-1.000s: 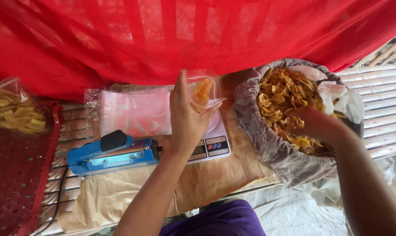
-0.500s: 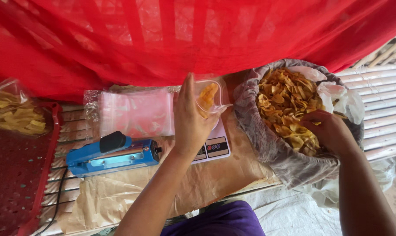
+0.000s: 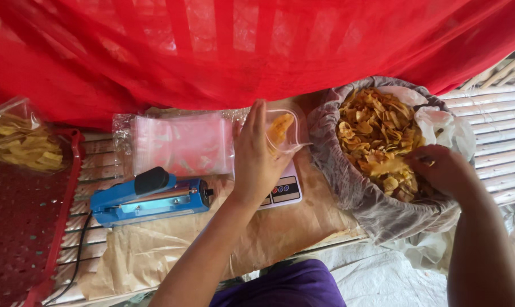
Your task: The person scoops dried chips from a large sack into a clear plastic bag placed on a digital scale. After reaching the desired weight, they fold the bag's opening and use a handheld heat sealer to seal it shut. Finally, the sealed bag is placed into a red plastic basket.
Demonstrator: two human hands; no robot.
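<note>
The left hand [image 3: 257, 156] grasps a small clear plastic bag [image 3: 284, 132] by its rim, holding it upright over the digital scale [image 3: 283, 190] at the middle of the tabletop [image 3: 303, 224], with a few yellow chips [image 3: 280, 128] already inside. The right hand [image 3: 442, 170] is curled into the heap of fried chips [image 3: 376, 136] in the large lined sack [image 3: 348, 182] at the right, fingers closed around a small pinch as far as can be judged. To do this well, I judge the bag's mouth should stay wide and steady above the scale, and the chips be lifted loosely so that the brittle slices do not snap. The chips look thin, curled and dry, golden to brown; the sack's liner is soft, crumpled grey-white plastic. Far left of the scale lies a stack of flat, glossy empty bags [image 3: 180, 145], and near it a blue heat sealer [image 3: 149, 199] with a black knob, hard and smooth. Creased brown paper [image 3: 155, 256] covers the slatted tabletop. At the far left sits 1 filled bag of chips [image 3: 19, 142] above a red perforated tray [image 3: 24, 227]. Red cloth [image 3: 240, 45] hangs behind.
</note>
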